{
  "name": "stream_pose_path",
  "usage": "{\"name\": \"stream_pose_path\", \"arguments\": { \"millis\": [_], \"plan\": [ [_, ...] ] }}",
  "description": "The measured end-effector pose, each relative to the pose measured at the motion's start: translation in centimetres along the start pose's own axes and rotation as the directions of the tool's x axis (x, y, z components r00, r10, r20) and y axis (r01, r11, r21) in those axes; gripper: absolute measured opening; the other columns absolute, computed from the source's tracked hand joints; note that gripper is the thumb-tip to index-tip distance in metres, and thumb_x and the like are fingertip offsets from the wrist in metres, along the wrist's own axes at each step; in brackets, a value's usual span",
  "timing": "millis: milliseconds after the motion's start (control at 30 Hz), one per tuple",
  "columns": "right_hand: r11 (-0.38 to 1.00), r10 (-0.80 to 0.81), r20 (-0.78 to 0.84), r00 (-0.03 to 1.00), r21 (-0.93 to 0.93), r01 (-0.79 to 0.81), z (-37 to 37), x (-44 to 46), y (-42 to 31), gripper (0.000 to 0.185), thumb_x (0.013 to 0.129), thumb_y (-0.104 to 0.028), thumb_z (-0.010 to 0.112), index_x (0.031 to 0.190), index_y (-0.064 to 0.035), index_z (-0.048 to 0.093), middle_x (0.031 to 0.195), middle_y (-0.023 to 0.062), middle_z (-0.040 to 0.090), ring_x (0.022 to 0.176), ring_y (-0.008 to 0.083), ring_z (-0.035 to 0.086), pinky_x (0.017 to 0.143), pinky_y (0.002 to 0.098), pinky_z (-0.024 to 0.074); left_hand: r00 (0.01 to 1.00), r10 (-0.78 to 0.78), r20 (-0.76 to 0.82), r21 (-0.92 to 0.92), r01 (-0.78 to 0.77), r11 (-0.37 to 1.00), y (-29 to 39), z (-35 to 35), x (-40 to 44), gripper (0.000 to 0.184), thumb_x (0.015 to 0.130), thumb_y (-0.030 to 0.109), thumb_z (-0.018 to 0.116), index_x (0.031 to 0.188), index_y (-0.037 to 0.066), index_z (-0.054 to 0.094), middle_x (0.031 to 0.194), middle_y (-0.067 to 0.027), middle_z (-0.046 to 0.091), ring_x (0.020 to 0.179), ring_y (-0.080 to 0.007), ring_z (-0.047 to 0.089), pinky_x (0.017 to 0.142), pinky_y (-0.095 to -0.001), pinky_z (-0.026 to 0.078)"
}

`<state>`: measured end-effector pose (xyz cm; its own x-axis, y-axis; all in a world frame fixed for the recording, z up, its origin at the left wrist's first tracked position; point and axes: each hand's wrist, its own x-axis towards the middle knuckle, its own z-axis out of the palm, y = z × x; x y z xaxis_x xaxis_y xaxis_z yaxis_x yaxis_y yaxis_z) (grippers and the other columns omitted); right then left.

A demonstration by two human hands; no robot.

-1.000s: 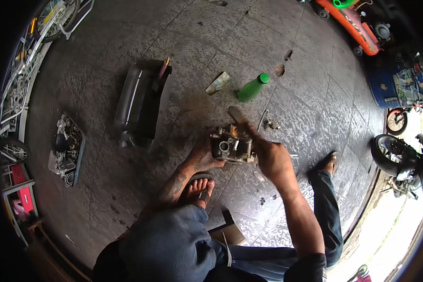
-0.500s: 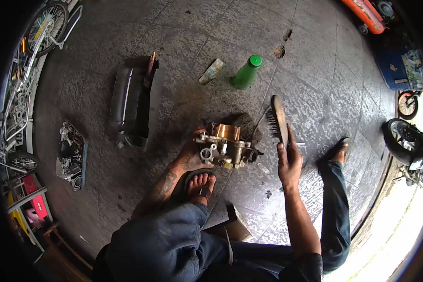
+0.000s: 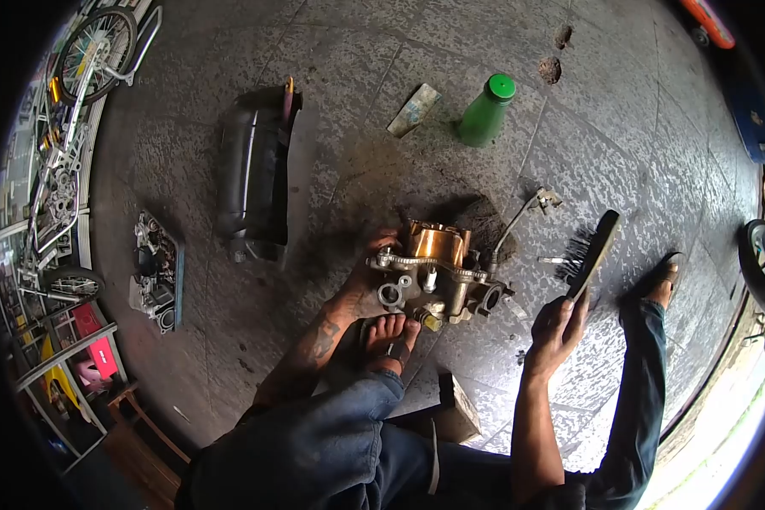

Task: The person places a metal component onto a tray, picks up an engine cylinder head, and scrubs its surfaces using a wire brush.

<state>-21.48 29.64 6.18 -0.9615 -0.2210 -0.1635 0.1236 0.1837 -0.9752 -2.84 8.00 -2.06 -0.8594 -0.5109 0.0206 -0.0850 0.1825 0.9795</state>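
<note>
My left hand (image 3: 362,293) is closed around the left side of a metal engine part (image 3: 446,285) with a shiny copper-coloured section on top and round ports along its front. The part is held just above my sandalled foot (image 3: 393,333). To the right, my right hand (image 3: 559,333) grips the handle of a wire brush (image 3: 597,255). Its dark bristles face left, apart from the engine part. Between the two, a thin cable with a small metal fitting (image 3: 546,201) lies on the floor behind the part.
A green bottle (image 3: 484,115) stands beyond the engine part, beside a flat worn packet (image 3: 414,110). A black open container (image 3: 251,183) lies left of these. Farther left are another engine part (image 3: 155,272) and a motorcycle frame (image 3: 64,174). A small box (image 3: 461,410) sits near my legs.
The wire brush has swung right, away from the engine part, and now tilts rightward. The cable fitting behind it has come into sight. The whole view has shifted slightly; my left hand keeps its hold.
</note>
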Motion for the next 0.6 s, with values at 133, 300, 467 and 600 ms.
{"name": "stream_pose_path", "arguments": {
  "millis": [133, 300, 467, 600],
  "plan": [
    [0.994, 0.107, 0.207, 0.973, -0.017, -0.105, 1.0, -1.9, -3.2, 0.058, 0.100, -0.026, 0.053, 0.149, -0.0053, 0.033, 0.070, -0.0060, 0.044, 0.055, 0.0027, 0.038, 0.048, 0.0188, 0.0295, 1.000, -0.008, 0.026, 0.044, 0.007, 0.999, 1.5, 0.2, 0.5, 0.092, 0.056, 0.015, 0.090, 0.133, 0.005, 0.040, 0.134, -0.0124, 0.044, 0.126, -0.0245, 0.044, 0.108, -0.0361, 0.037],
    [0.984, 0.171, 0.156, 0.973, 0.013, -0.175, 2.6, -2.8, -3.6, 0.052, 0.098, -0.022, 0.058, 0.142, -0.0017, 0.040, 0.087, -0.0007, 0.052, 0.061, 0.0023, 0.039, 0.052, 0.0191, 0.0300, 0.996, -0.091, 0.015, -0.161, 0.092, 0.983, 2.5, 0.8, 1.1, 0.085, 0.062, 0.018, 0.088, 0.132, 0.006, 0.042, 0.130, -0.0083, 0.048, 0.120, -0.0192, 0.049, 0.103, -0.0372, 0.043],
    [0.962, 0.260, -0.065, 0.963, 0.105, -0.252, 3.3, -3.2, -1.0, 0.027, 0.095, -0.027, 0.064, 0.111, -0.0073, 0.055, 0.062, -0.0089, 0.040, 0.048, 0.0009, 0.034, 0.042, 0.0204, 0.0240, 0.982, -0.035, 0.184, 0.335, -0.029, 0.942, 6.4, 0.2, 4.7, 0.050, 0.069, 0.024, 0.081, 0.110, 0.006, 0.060, 0.104, -0.0091, 0.066, 0.098, -0.0268, 0.062, 0.091, -0.0396, 0.048],
    [0.916, 0.342, -0.096, 0.935, 0.255, -0.309, 3.4, -3.3, -0.3, 0.031, 0.095, -0.026, 0.064, 0.116, -0.0044, 0.054, 0.070, -0.0069, 0.044, 0.054, 0.0022, 0.036, 0.047, 0.0205, 0.0291, 0.993, -0.012, 0.117, 0.421, -0.039, 0.906, 7.0, -0.1, 4.7, 0.051, 0.066, 0.025, 0.081, 0.109, 0.004, 0.062, 0.111, -0.0147, 0.063, 0.103, -0.0338, 0.059, 0.093, -0.0423, 0.046]
  ]
}}
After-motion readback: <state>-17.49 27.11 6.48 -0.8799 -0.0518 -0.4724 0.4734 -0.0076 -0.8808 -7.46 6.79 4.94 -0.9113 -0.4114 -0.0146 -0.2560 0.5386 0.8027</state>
